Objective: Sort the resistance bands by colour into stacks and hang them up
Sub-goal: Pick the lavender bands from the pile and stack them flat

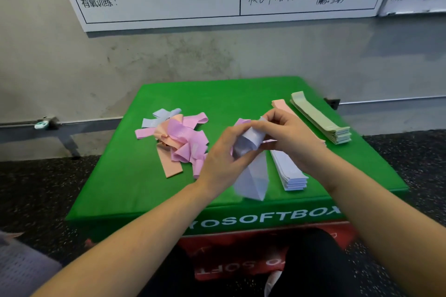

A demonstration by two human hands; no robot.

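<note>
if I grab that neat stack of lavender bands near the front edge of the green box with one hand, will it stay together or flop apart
Probably floppy: the lavender band in the two hands droops limply. The lavender stack is loose flat layers, with no tie visible, so lifted by one end it would likely sag and fan apart. It looks light and thin; gripping its middle should keep it together better.

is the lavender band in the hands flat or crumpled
Crumpled: the lavender band bunches between left hand and right hand, hanging twisted.

Green soft box point(125, 176) carries it all: a jumbled pile of pink, peach and lavender bands point(177, 140) left, neat lavender stack point(290, 173), peach stack point(281, 105) and green stack point(321, 119) right.
</note>
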